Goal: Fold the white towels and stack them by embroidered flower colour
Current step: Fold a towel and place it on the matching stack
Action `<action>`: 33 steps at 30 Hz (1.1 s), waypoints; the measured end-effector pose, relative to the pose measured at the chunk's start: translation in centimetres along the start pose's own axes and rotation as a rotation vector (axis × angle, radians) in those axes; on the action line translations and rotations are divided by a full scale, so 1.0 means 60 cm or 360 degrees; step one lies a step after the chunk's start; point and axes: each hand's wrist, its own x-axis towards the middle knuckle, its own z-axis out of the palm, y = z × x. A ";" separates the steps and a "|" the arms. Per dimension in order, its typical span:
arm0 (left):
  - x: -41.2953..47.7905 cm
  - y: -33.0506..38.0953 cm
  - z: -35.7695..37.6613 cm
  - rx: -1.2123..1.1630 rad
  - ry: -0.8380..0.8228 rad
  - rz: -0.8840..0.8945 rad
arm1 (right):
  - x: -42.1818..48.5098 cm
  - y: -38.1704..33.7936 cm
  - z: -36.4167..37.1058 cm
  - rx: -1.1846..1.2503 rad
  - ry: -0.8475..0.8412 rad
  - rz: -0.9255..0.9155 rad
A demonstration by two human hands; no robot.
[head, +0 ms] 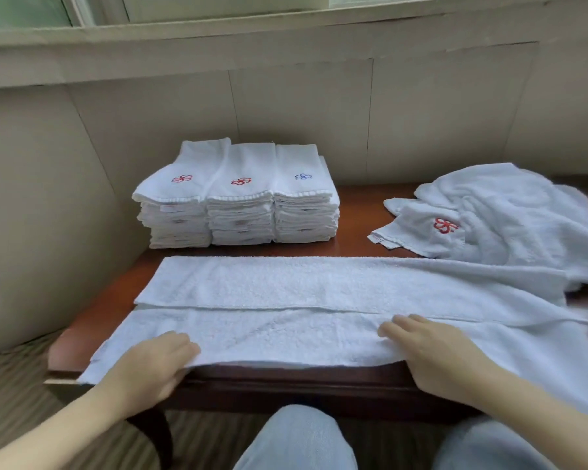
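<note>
A long white towel (319, 293) lies spread across the dark wooden table (360, 201), its far part folded over toward me with an edge running along the middle. My left hand (153, 364) grips the towel's near edge at the table's front, fingers curled over the cloth. My right hand (435, 354) lies on the near edge further right, fingers stretched over the cloth. At the back stand three stacks of folded towels: two with red flowers (182, 179) (241, 181) and one with a blue flower (302, 177).
A loose heap of unfolded white towels (510, 212) lies at the right back, one showing a red flower (445, 226). A beige wall panel stands behind and to the left. My knees in light jeans (299, 439) are below the table's front edge.
</note>
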 end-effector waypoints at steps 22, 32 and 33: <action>0.211 -0.241 0.145 -0.0099 -0.0340 -0.1539 | 0.199 0.269 0.009 0.0151 -0.0395 0.1221; 0.224 -0.243 0.127 0.0189 -0.0464 -0.1467 | 0.221 0.237 0.008 -0.0015 -0.0318 0.1457; 0.225 -0.244 0.127 0.0179 -0.0495 -0.1476 | 0.225 0.235 0.008 0.0026 -0.0282 0.1499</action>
